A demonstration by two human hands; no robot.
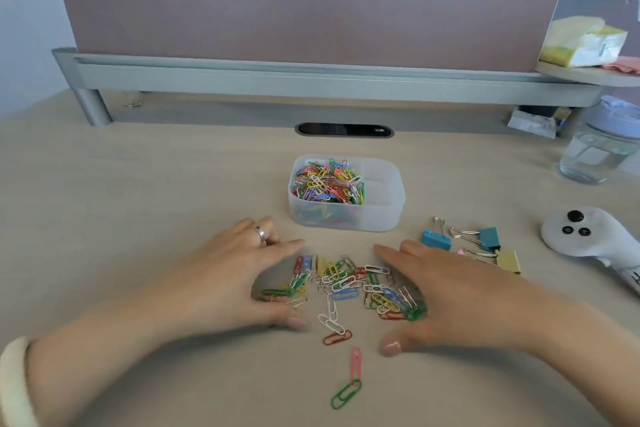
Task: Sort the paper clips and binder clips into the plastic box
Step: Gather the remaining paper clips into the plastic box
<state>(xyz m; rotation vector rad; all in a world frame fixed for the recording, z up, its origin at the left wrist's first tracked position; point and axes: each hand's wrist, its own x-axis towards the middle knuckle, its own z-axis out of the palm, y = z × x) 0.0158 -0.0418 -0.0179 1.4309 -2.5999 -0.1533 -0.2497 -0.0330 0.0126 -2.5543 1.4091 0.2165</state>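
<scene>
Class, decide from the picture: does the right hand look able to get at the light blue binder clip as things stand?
Probably yes. The light blue binder clip lies on the desk just beyond the right hand, with nothing between them or on it.

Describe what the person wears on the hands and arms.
The left hand wears a silver ring on one finger. A cream ribbed cuff sits pushed up on the left forearm at the edge of the picture. The right hand shows no ring, and no sleeve, watch or bracelet shows on the right forearm.
</scene>
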